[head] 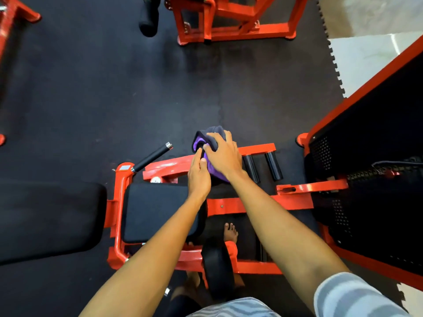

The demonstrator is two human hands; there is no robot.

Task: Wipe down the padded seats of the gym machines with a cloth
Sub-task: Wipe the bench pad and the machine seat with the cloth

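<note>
cloth (209, 143): bunched, purple-and-grey | gripped by both hands | above seat (158, 211)

No text, label or number is readable anywhere.

Dark rubber floor mats (114, 88) are covering most of the room, their jigsaw edge (334, 56) meeting pale flooring (366, 56) at the far right. Another orange machine frame (233, 21) is standing at the far side, and an orange frame leg (16, 14) is showing at the far left. Soft light is glinting off the pale floor.
</note>
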